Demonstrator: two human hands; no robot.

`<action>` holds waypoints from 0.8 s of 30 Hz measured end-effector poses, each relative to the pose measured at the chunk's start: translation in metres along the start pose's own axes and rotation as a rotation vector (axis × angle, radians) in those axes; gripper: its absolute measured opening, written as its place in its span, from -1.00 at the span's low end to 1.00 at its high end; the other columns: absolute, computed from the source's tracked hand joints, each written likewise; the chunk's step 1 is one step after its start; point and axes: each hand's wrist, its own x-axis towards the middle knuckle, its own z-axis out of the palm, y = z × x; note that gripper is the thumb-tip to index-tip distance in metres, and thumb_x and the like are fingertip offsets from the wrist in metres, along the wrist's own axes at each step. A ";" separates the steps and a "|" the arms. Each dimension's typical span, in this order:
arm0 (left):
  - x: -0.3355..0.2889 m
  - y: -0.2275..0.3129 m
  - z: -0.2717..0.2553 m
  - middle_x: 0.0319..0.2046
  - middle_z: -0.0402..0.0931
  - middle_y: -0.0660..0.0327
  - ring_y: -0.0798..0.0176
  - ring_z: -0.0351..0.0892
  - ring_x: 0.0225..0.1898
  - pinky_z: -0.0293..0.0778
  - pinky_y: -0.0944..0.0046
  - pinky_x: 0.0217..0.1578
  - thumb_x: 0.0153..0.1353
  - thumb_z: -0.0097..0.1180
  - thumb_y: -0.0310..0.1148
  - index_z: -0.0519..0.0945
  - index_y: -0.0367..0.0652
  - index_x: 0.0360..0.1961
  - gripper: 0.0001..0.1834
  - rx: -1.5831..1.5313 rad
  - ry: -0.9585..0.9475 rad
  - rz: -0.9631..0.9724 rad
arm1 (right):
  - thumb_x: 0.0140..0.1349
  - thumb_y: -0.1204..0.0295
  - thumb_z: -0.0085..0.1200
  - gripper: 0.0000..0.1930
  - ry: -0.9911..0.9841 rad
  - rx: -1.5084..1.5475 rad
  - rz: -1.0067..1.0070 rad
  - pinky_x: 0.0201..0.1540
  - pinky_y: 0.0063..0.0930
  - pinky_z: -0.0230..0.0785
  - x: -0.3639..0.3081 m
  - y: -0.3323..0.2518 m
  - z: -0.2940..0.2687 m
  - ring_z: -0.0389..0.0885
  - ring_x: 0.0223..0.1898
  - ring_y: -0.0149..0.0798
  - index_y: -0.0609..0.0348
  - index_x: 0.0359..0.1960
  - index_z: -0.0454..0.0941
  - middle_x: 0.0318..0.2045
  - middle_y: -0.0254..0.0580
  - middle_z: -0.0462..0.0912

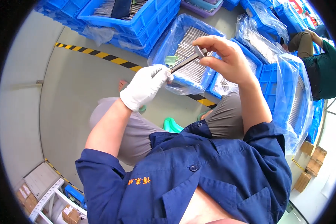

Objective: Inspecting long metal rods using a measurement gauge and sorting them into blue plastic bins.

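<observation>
My left hand (145, 86), in a white glove, grips the lower end of a long dark metal rod (183, 62). My bare right hand (224, 56) pinches the rod's upper end, where a small grey metal piece (201, 51) sits between thumb and fingers. The rod slants up to the right, held above my knees. Right behind it stands a blue crate (175, 33) lined with clear plastic and filled with several similar metal rods (193, 59).
More blue crates (145, 18) of metal parts, some in plastic bags (287, 82), surround me at the back and right. A yellow-black floor stripe (100, 56) crosses the grey floor. Another person in green (324, 71) sits at far right. Cardboard boxes (311, 156) lie at lower right. A green stool (171, 125) shows between my legs.
</observation>
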 end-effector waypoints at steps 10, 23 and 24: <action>0.018 0.024 -0.012 -0.68 0.39 0.22 0.18 0.40 -0.65 0.25 0.23 -0.63 -0.07 0.12 -0.36 0.49 -0.10 -0.56 -0.92 1.202 0.558 0.672 | 0.17 0.25 -0.05 -0.70 0.197 0.552 0.549 -0.41 -0.67 0.36 0.004 0.026 0.035 0.46 -0.51 -0.55 0.27 -0.25 0.45 -0.53 -0.33 0.51; 0.005 -0.004 -0.017 -0.56 0.47 0.18 0.27 0.44 -0.52 0.34 0.36 -0.44 0.15 -0.07 -0.29 0.50 -0.22 -0.46 -0.78 0.197 0.114 -0.002 | -0.07 0.55 0.10 -0.69 0.044 -0.198 -0.243 -0.28 -0.48 0.39 0.005 0.011 0.006 0.52 -0.36 -0.32 0.12 -0.21 0.48 -0.31 -0.18 0.51; 0.002 -0.002 -0.026 -0.55 0.46 0.21 0.35 0.41 -0.46 0.33 0.37 -0.37 0.16 -0.12 -0.29 0.51 -0.23 -0.43 -0.76 0.271 0.012 -0.085 | -0.06 0.58 0.08 -0.70 0.129 -0.178 -0.180 -0.28 -0.50 0.39 0.003 0.014 -0.001 0.52 -0.34 -0.35 0.11 -0.21 0.48 -0.31 -0.22 0.51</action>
